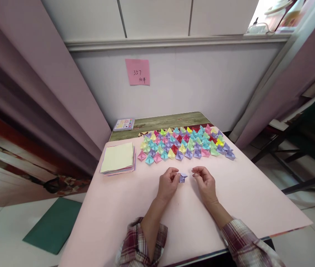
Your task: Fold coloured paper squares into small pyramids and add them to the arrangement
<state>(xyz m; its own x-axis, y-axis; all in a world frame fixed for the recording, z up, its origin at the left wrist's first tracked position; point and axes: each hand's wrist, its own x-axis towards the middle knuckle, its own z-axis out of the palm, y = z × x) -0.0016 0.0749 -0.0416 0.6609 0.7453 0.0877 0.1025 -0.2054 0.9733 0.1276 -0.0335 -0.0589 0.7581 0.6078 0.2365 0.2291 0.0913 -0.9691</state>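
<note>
My left hand (169, 183) pinches a small purple folded paper boat (183, 177) between thumb and fingers, just above the pink table surface. The boat's pointed folds stick out to the right of my fingertips. My right hand (205, 183) hovers a short way to the right of the boat, not touching it. Its fingers are curled, with thumb and index tips slightly apart and nothing visible between them. Beyond both hands, rows of folded paper boats (189, 153) in many colours stand close together.
A stack of square paper (117, 157), pale yellow on top, lies at the left of the pink-covered table (124, 207). Behind it is a flat packet (124, 124). A pink note (138, 72) is stuck on the wall. A dark chair (307, 148) stands at the right.
</note>
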